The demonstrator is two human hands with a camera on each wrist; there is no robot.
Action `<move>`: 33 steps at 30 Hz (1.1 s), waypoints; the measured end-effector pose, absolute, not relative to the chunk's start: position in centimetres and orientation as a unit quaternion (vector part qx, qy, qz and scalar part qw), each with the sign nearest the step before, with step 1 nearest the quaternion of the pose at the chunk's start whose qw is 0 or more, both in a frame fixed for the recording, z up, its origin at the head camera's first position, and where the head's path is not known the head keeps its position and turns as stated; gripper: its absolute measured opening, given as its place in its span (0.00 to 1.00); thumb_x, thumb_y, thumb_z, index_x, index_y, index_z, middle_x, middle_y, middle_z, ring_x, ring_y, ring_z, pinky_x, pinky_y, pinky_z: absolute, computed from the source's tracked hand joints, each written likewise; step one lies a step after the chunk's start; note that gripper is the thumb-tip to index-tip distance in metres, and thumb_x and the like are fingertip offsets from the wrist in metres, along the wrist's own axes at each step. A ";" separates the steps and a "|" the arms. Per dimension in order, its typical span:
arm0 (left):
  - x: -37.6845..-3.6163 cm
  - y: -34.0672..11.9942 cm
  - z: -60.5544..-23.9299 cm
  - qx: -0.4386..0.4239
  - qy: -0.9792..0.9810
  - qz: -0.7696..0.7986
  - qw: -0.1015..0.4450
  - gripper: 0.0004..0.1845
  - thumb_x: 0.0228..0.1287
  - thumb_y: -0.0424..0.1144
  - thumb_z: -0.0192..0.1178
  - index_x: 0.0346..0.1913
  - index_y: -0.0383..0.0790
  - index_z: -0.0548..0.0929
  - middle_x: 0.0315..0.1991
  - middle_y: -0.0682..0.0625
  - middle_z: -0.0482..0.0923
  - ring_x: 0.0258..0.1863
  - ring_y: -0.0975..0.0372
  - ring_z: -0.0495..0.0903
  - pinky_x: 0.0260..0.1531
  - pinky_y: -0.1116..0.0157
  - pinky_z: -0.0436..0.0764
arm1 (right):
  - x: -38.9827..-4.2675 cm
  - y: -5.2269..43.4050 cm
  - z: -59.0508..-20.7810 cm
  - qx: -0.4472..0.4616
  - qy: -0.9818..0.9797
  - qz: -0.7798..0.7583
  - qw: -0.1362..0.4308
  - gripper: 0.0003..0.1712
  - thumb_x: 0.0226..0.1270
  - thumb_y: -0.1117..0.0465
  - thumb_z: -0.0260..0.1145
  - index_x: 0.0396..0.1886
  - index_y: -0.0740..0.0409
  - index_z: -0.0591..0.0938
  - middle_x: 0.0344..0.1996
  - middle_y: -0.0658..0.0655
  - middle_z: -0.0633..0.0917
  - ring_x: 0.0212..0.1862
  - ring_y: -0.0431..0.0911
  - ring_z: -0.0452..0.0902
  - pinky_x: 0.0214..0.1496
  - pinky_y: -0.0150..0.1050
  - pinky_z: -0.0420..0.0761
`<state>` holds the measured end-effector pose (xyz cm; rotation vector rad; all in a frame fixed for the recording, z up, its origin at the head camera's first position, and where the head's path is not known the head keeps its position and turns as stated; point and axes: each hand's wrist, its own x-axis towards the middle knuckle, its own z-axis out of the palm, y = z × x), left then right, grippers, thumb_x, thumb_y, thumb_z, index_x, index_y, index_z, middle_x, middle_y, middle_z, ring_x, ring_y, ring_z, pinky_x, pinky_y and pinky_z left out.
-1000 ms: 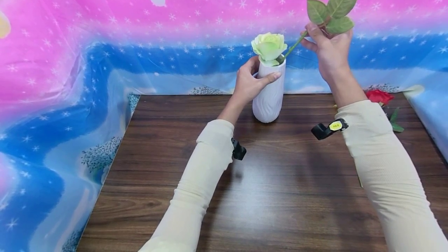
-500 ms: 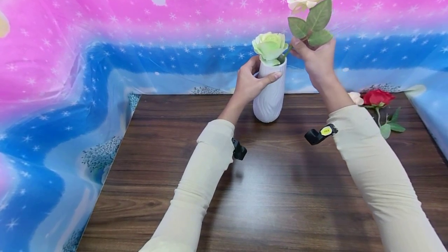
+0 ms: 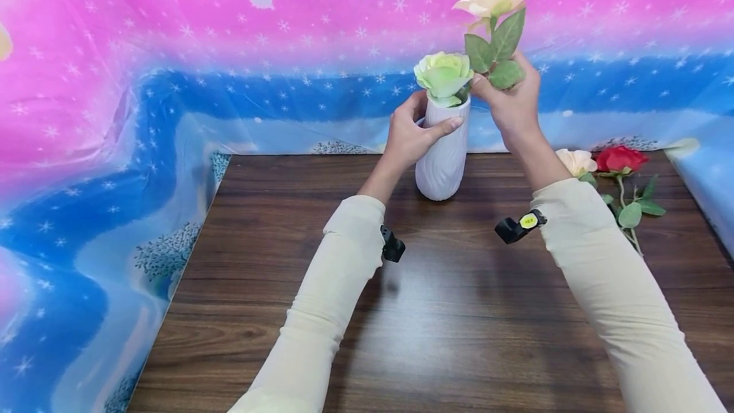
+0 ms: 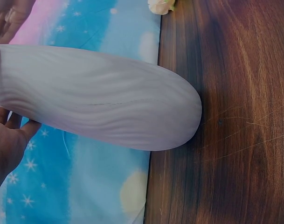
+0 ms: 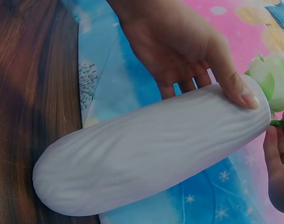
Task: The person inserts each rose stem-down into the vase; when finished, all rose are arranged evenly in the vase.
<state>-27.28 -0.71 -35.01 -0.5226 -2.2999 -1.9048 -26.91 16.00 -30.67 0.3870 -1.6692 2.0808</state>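
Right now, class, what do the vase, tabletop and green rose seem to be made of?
Vase: probably matt ceramic, given its ridged, shineless surface; perhaps plastic.
Tabletop: wood or laminate, satin, showing grain and a soft reflection.
Green rose: possibly fabric, matt, with thin petals lacking shine.

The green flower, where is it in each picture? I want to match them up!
Head: the green flower is above the middle, a little right, at the top of the white vase.
Left wrist: not in it.
Right wrist: at the right edge, above the middle.
Shared landmark: the white vase, in all three.
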 end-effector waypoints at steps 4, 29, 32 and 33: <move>-27.3 -0.7 -35.0 -0.170 -0.756 -0.630 0.054 0.32 0.59 0.42 0.75 0.66 0.40 0.77 0.59 0.43 0.83 0.58 0.58 0.84 0.57 0.66 0.84 | -26.9 16.1 -30.8 0.142 -0.612 0.742 0.234 0.16 0.62 0.76 0.66 0.44 0.54 0.83 0.34 0.49 0.85 0.37 0.37 0.87 0.42 0.29 0.87; -27.2 -0.5 -35.1 -0.174 -0.751 -0.634 0.065 0.32 0.58 0.41 0.75 0.65 0.39 0.77 0.58 0.42 0.84 0.57 0.57 0.85 0.56 0.66 0.84 | -24.4 18.0 -32.6 0.175 -0.612 0.721 0.273 0.11 0.65 0.71 0.67 0.43 0.54 0.85 0.34 0.47 0.89 0.34 0.37 0.86 0.41 0.31 0.88; -27.2 -0.5 -35.2 -0.172 -0.752 -0.633 0.068 0.32 0.58 0.41 0.75 0.65 0.39 0.77 0.58 0.42 0.84 0.57 0.57 0.85 0.56 0.66 0.84 | -23.7 18.8 -32.9 0.168 -0.607 0.728 0.270 0.10 0.65 0.71 0.67 0.43 0.54 0.85 0.34 0.48 0.90 0.36 0.39 0.88 0.40 0.31 0.88; -27.2 -0.5 -35.2 -0.170 -0.752 -0.633 0.067 0.32 0.58 0.41 0.75 0.65 0.39 0.77 0.58 0.42 0.84 0.57 0.57 0.85 0.56 0.66 0.84 | -23.4 19.2 -33.0 0.163 -0.603 0.733 0.267 0.10 0.65 0.72 0.67 0.42 0.55 0.86 0.34 0.49 0.90 0.36 0.40 0.88 0.40 0.31 0.88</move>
